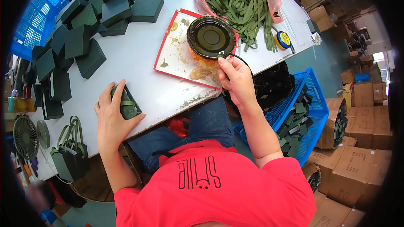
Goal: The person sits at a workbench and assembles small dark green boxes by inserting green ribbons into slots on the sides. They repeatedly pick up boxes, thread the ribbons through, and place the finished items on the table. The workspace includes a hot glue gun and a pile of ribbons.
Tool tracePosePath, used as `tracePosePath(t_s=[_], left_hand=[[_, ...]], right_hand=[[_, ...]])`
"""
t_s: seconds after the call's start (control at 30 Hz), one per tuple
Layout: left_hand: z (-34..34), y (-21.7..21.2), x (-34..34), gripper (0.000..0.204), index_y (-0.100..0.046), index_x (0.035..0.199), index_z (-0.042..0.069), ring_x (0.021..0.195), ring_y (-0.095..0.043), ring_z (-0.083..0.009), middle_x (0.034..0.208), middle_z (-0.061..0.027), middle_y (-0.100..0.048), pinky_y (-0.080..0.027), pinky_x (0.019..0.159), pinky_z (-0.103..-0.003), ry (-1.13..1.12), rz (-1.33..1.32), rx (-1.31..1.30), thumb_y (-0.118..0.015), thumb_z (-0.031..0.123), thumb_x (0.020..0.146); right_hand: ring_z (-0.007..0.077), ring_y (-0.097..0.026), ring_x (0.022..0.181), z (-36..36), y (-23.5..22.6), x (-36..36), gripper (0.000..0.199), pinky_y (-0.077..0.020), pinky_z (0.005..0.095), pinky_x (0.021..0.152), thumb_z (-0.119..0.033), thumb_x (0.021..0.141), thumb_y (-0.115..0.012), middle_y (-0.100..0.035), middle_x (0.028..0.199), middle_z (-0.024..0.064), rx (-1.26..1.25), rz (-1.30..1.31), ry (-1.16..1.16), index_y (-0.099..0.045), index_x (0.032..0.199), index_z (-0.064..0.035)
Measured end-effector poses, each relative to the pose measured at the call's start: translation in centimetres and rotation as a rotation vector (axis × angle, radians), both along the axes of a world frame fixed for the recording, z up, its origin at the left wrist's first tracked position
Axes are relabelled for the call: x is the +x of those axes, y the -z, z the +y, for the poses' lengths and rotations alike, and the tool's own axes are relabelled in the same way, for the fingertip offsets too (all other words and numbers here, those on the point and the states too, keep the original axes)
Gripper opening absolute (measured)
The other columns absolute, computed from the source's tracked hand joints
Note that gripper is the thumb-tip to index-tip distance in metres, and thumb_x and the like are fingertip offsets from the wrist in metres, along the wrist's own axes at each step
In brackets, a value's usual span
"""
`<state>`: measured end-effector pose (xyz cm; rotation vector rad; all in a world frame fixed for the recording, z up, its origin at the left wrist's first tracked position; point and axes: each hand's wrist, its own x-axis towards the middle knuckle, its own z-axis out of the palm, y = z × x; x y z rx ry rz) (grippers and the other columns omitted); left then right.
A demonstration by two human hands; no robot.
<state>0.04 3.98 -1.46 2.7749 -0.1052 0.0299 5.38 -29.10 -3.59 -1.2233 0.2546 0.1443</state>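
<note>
Head view: the left hand is curved around a small dark green box near the front edge of the white table, its thumb along the near side and its fingers reaching up the left. The box looks stiff and grainy, and a flat, lighter green ribbon crosses it. The right hand, fingers curled, has thumb and forefinger pinched together at the near rim of a round black pot, on a small green piece too tiny to make out clearly. The pot is shallow, with a glossy, wet-looking inside and ringed bottom; amber, crusty drips cling beneath it. It stands on a white board with red edging, stained with yellowish, glassy smears. Just behind, a crinkled pink plastic bag spills a tangle of soft, flat green strips, with a round blue-and-yellow tin beside it. More square-edged, matte green boxes lie heaped at the far left, against a blue lattice crate. Near the left forearm stands a green bag with looped ribbon handles.
</note>
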Motion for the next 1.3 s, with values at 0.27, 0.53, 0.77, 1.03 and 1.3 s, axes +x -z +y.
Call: tracePosePath(t_s=[0.27,0.53,0.77,1.03,1.3], left_hand=[[-0.1,0.5,0.0,0.103,-0.049,0.144,0.005,0.131,-0.047,-0.0364,0.140,-0.0173,-0.051,-0.037,0.111,-0.045,0.084,-0.123,-0.238,-0.093,0.022,0.053],[-2.7,-1.6,1.3,0.108,-0.049,0.144,0.000,0.131,-0.047,-0.0379,0.141,-0.0176,-0.052,-0.039,0.110,-0.045,0.498,-0.129,-0.474,-0.095,0.028,0.050],[-3.8,-1.6,1.4,0.107,-0.050,0.143,0.002,0.127,-0.049,-0.0376,0.139,-0.0164,-0.053,-0.041,0.107,-0.045,0.567,-0.114,-0.541,-0.095,0.030,0.051],[-4.0,-1.8,1.5,0.105,-0.051,0.141,0.001,0.125,-0.050,-0.0377,0.138,-0.0157,-0.055,-0.042,0.107,-0.045,0.590,-0.098,-0.527,-0.095,0.032,0.051],[-4.3,-1.8,1.4,0.102,-0.053,0.139,0.001,0.121,-0.051,-0.0388,0.135,-0.0157,-0.056,-0.045,0.102,-0.046,0.664,-0.087,-0.470,-0.094,0.030,0.051]], right_hand=[[0.0045,-0.041,0.047,1.5,-2.0,-3.1,0.017,-0.0309,0.0204,0.046,-0.017,0.101,-0.062,-0.061,0.073,0.0042,-0.053,-0.091,-0.023,-0.057,0.093,-0.0030],[0.0042,-0.057,0.073,4.3,-4.2,-6.0,0.014,-0.0444,0.0200,0.066,-0.015,0.101,-0.061,-0.062,0.081,0.0008,-0.028,0.035,-0.586,-0.059,0.098,-0.0015],[0.0049,-0.055,0.068,6.0,-3.8,-6.0,0.022,-0.0440,0.0216,0.060,-0.020,0.101,-0.063,-0.061,0.076,0.0005,-0.101,0.145,-0.723,-0.057,0.092,-0.0009],[0.0038,-0.051,0.063,5.9,-3.2,-5.9,0.025,-0.0403,0.0223,0.056,-0.021,0.100,-0.064,-0.059,0.070,-0.0011,-0.140,0.138,-0.774,-0.056,0.084,-0.0022],[0.0068,-0.052,0.058,6.1,-2.3,-5.8,0.029,-0.0428,0.0261,0.054,-0.018,0.094,-0.064,-0.057,0.064,0.0009,-0.306,0.151,-0.846,-0.055,0.073,-0.0006]])
